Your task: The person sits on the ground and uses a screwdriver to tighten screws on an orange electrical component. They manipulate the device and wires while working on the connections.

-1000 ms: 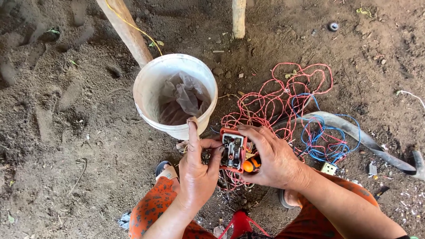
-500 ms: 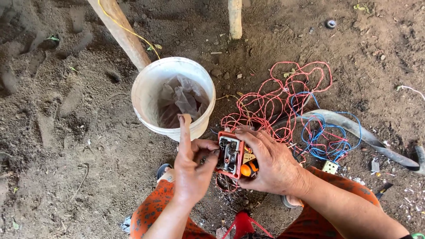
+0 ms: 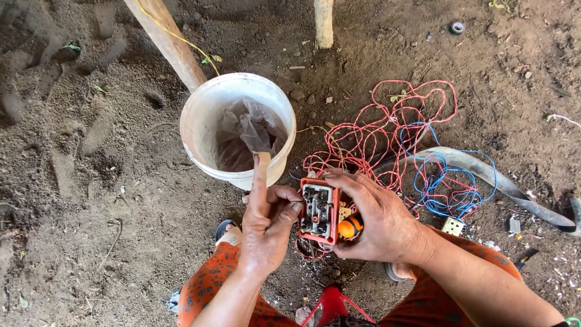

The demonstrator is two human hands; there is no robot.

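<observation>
**Red Switch Box Held Over Bare Earth**

The ground (image 3: 91,181) is seen as loose brown soil. A white bucket (image 3: 200,130) lined with a clear plastic bag (image 3: 251,130) is set at centre, far of the hands. Tangled red and blue wires (image 3: 417,139) are spread at right. The red switch box (image 3: 319,212) is gripped by the closed fingers of the right hand (image 3: 375,224). The box's left edge is touched by the left hand (image 3: 266,227), index finger extended, nothing grasped.

Bare brown dirt ground (image 3: 91,181) fills the frame, lumpy with footprints at left. Slanted wooden pole (image 3: 169,45) upper left, a second post (image 3: 324,21) top centre. Small stones and debris scattered at right. Daylight, soft shade, no hard shadows.
</observation>
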